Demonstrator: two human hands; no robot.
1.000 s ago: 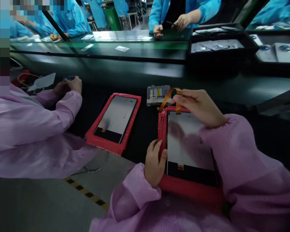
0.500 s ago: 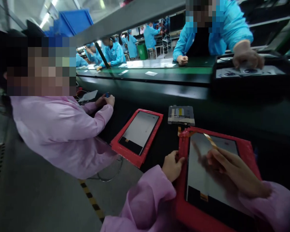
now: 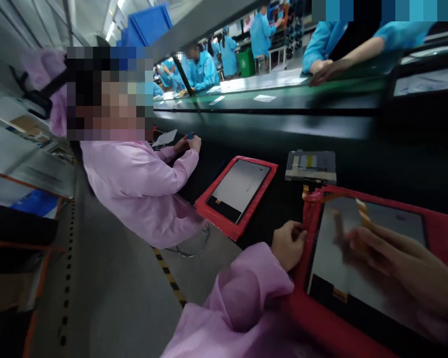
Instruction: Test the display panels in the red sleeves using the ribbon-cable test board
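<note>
In the head view my left hand (image 3: 289, 244) is curled at the left edge of a red frame (image 3: 309, 258), thumb and fingers closed on its rim. A display panel (image 3: 330, 253) with a grey-white screen and a black lower strip lies in that frame. Over the screen, my right hand (image 3: 406, 263) pinches a thin gold-orange flex cable (image 3: 363, 211), whose free end points up. The fingertips mirror in the glossy surface. Just beyond the frame's upper left corner lies a flat, clear-covered module (image 3: 310, 166) with a yellow label. An orange ribbon (image 3: 305, 193) shows near that corner.
A second red-framed display (image 3: 237, 191) lies to the left. Beside it a co-worker in a pink smock (image 3: 134, 184) holds a small blue thing. Across the green conveyor (image 3: 239, 102), a person in blue (image 3: 324, 44) reaches over the belt. A black tray (image 3: 425, 84) stands far right.
My view has swung left, so the scene sits further right. Across the belt, the person's hand has left the black tray. My hands keep nearly the same places on the panel.
</note>
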